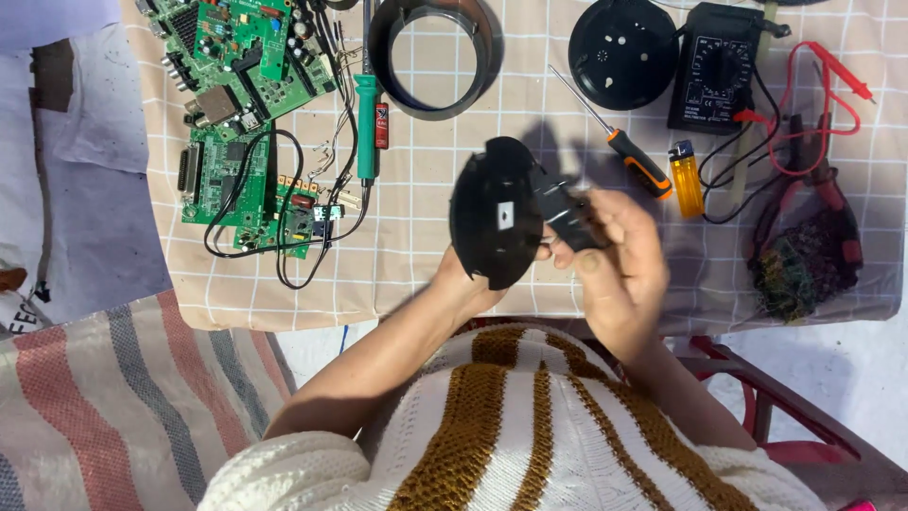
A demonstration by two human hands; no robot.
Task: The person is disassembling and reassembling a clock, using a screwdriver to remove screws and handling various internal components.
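Hands meet above the checked cloth [426,255] on the tabletop: the left hand [463,284] is mostly hidden behind a round black disc [494,213] and grips its lower edge, holding it tilted on edge, while the right hand [619,251] closes its fingers around a small black block [565,210] pressed against the disc's right side. Just beyond lie an orange-handled screwdriver [624,151], a yellow lighter [688,178] and a green soldering iron [367,114].

- We see a small white square label [505,214] on the black disc [494,213] at centre.
- At twelve o'clock, a red rectangular label [381,126] beside the soldering iron [367,114].
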